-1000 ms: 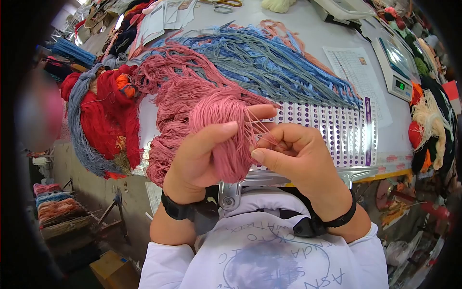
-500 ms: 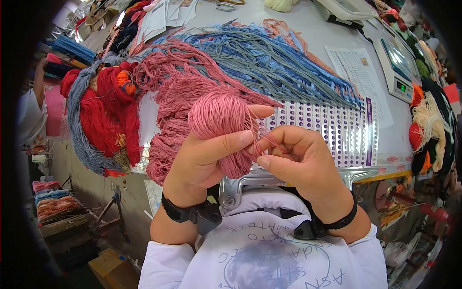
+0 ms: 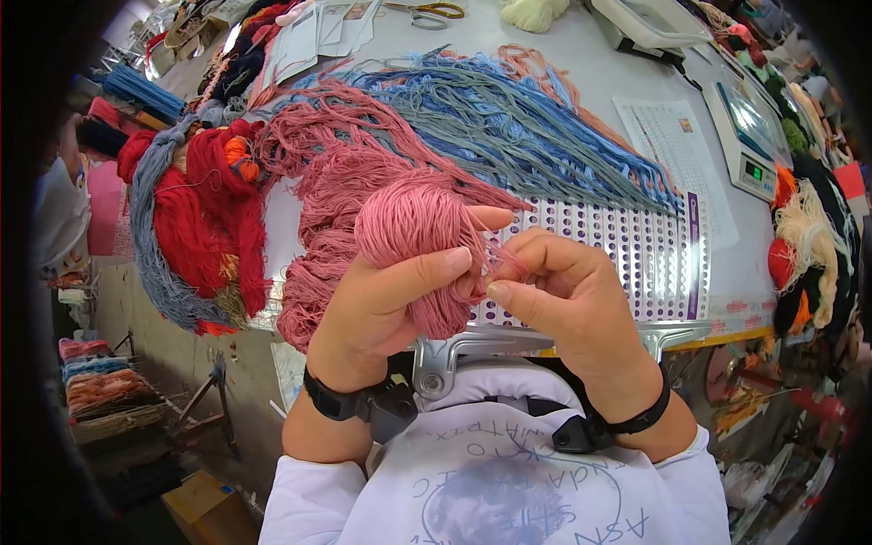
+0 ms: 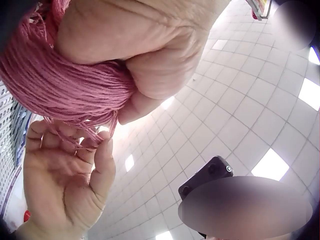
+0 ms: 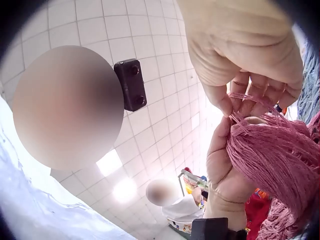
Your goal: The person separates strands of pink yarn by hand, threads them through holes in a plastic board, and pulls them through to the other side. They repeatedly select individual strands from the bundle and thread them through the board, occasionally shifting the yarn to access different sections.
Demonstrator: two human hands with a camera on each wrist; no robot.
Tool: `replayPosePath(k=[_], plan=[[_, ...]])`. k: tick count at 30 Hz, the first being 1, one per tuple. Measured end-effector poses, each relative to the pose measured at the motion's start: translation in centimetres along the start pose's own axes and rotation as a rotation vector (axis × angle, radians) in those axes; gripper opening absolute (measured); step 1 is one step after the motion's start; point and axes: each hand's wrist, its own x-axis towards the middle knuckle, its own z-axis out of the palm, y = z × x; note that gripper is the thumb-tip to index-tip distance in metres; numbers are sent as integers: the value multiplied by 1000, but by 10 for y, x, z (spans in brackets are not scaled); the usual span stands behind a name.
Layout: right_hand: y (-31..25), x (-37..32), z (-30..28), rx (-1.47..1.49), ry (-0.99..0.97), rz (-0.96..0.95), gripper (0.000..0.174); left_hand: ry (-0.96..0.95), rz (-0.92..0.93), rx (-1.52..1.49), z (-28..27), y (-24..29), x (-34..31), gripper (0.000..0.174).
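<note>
My left hand point(image 3: 368, 309) holds a bundled skein of pink yarn point(image 3: 409, 218), the thumb laid across its front and the index finger showing beyond it. At the skein's right side, my right hand point(image 3: 572, 291) pinches a few loose pink strands point(image 5: 242, 96) between thumb and curled fingers. Those strands run from the skein to the right fingertips, close by the left hand. Seen from the left wrist, the skein point(image 4: 70, 90) hangs in a thick loop above the right palm point(image 4: 67, 185). More pink yarn point(image 3: 331, 191) is heaped on the table behind the left hand.
Blue and grey yarn point(image 3: 509, 127) spreads over the table beyond a white sheet with rows of purple dots point(image 3: 627, 263). Red yarn point(image 3: 213, 213) hangs at the left edge. A digital scale point(image 3: 749, 136) and a printed sheet point(image 3: 668, 127) lie right; scissors point(image 3: 436, 13) lie at the back.
The left thumb has shifted right and down across the skein, which has turned slightly. The strands between the hands look shorter and more bunched. The right hand stays nearly in place, still pinching them.
</note>
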Motion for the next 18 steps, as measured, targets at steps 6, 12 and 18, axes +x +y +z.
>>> replayPosePath(k=[6,12,18], plan=[[-5,-2,1,18,-18,81,10,-23,5,-6,3,1,1,47],[-2,-2,4,-6,-21,19,11,16,20,9,6,1,1,47],[-5,-4,3,20,-20,103,10,-33,-7,-41,0,0,0,47]])
